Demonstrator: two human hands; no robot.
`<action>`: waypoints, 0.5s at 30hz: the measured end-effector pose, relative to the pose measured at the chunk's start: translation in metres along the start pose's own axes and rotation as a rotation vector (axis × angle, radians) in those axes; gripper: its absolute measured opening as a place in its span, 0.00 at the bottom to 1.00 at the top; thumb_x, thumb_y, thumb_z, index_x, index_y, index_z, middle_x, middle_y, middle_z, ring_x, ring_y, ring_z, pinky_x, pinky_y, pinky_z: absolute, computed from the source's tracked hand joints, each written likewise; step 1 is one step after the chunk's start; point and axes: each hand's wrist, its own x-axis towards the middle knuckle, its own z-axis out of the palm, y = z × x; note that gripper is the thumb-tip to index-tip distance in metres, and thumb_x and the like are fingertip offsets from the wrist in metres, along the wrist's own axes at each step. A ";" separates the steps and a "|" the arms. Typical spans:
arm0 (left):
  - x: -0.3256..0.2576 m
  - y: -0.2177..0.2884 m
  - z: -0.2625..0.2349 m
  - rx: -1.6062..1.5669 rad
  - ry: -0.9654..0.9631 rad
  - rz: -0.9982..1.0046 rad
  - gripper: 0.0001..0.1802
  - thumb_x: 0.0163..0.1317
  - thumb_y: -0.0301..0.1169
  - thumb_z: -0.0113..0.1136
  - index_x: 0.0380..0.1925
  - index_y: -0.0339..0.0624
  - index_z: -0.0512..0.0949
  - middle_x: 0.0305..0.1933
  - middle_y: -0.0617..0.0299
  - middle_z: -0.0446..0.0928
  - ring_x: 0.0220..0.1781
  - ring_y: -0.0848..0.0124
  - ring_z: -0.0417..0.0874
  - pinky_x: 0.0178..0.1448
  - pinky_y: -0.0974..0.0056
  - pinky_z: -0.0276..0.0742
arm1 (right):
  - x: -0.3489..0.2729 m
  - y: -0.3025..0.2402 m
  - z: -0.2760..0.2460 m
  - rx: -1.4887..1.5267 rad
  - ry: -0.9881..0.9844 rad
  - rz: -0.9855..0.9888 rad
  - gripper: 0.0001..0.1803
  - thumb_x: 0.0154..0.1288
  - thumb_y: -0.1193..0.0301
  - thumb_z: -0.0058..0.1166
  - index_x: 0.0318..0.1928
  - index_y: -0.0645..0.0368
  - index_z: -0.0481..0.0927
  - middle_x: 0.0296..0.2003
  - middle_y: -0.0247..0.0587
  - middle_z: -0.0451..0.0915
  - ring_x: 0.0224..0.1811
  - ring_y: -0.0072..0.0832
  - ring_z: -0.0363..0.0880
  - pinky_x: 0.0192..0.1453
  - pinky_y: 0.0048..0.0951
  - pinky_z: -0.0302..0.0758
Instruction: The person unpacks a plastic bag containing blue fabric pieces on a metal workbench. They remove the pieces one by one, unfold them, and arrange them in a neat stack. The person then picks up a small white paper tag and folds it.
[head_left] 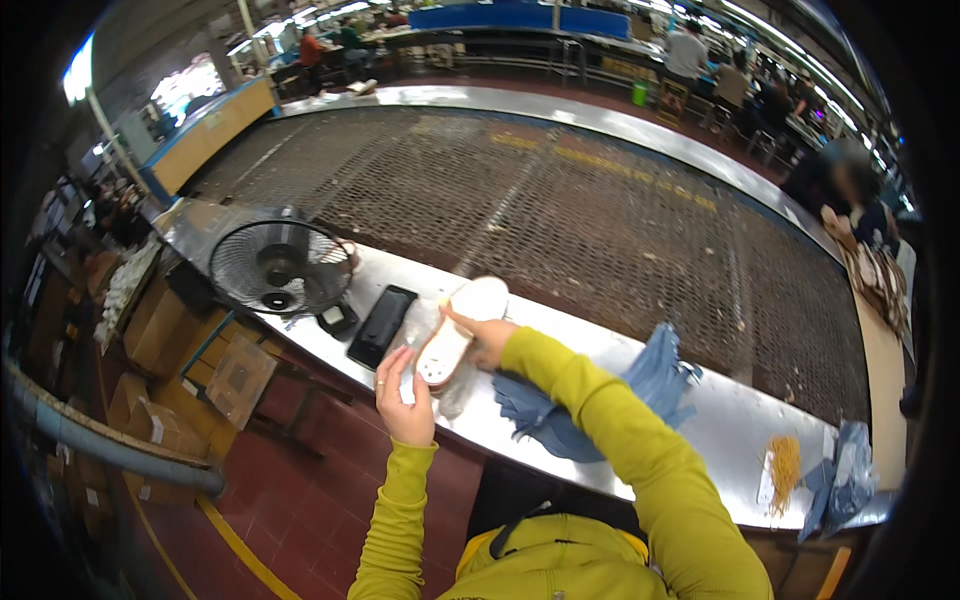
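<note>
Right hand (487, 343) grips a white shoe sole (459, 334) — left hand (403, 392) pinches its clear plastic bag (425, 345).

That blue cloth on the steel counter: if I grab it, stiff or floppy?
The blue cloth lies crumpled in folds, so probably floppy and light. It would likely drag and bunch rather than slide whole across the steel counter.

**One camera on my head, tipped down at the bench**

The single view sat on my head and looked steeply down and forward. My own chest filled the 6 o'clock edge, close under the lens. The steel bench (700, 420) crossed the middle from 9 to 4 o'clock, near at hand. The mesh conveyor (560, 210) stretched toward 12 o'clock, the far hall bending round the fisheye rim.
</note>
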 end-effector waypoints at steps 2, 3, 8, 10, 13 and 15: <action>-0.016 0.027 0.009 0.061 -0.123 0.117 0.17 0.53 0.20 0.58 0.45 0.37 0.80 0.51 0.54 0.76 0.57 0.55 0.73 0.61 0.56 0.67 | -0.021 0.014 -0.026 0.069 0.021 0.032 0.45 0.55 0.73 0.61 0.72 0.41 0.54 0.57 0.57 0.73 0.57 0.50 0.74 0.61 0.39 0.71; -0.022 0.037 0.012 0.068 -0.212 0.189 0.16 0.53 0.20 0.59 0.44 0.37 0.80 0.52 0.55 0.76 0.56 0.55 0.73 0.61 0.57 0.68 | -0.040 0.021 -0.037 0.027 0.132 -0.073 0.40 0.55 0.73 0.62 0.69 0.44 0.60 0.57 0.55 0.73 0.58 0.50 0.73 0.62 0.40 0.70; -0.047 0.074 0.038 0.056 -0.727 0.384 0.28 0.49 0.42 0.70 0.48 0.39 0.79 0.58 0.54 0.72 0.64 0.51 0.65 0.68 0.47 0.55 | -0.157 0.049 -0.082 -0.022 -0.083 0.123 0.32 0.54 0.62 0.65 0.59 0.58 0.73 0.61 0.52 0.70 0.65 0.48 0.67 0.67 0.41 0.65; -0.053 0.086 0.062 0.124 -0.846 0.465 0.39 0.47 0.51 0.69 0.55 0.37 0.74 0.63 0.51 0.67 0.69 0.50 0.58 0.71 0.44 0.47 | -0.189 0.048 -0.073 -0.219 -0.088 0.177 0.38 0.50 0.58 0.67 0.61 0.58 0.70 0.64 0.52 0.66 0.68 0.49 0.61 0.70 0.43 0.60; -0.054 0.094 0.099 0.259 -0.976 0.575 0.50 0.46 0.58 0.67 0.62 0.34 0.65 0.70 0.46 0.58 0.74 0.48 0.51 0.73 0.42 0.42 | -0.222 0.042 -0.053 -0.394 0.023 0.108 0.46 0.46 0.53 0.69 0.64 0.60 0.65 0.68 0.52 0.59 0.72 0.50 0.53 0.73 0.46 0.54; -0.060 0.095 0.112 0.281 -0.977 0.651 0.54 0.46 0.58 0.66 0.66 0.34 0.59 0.73 0.43 0.53 0.76 0.49 0.48 0.74 0.41 0.41 | -0.238 0.037 -0.043 -0.417 0.149 0.058 0.49 0.41 0.53 0.71 0.63 0.60 0.65 0.68 0.55 0.57 0.71 0.50 0.54 0.73 0.47 0.54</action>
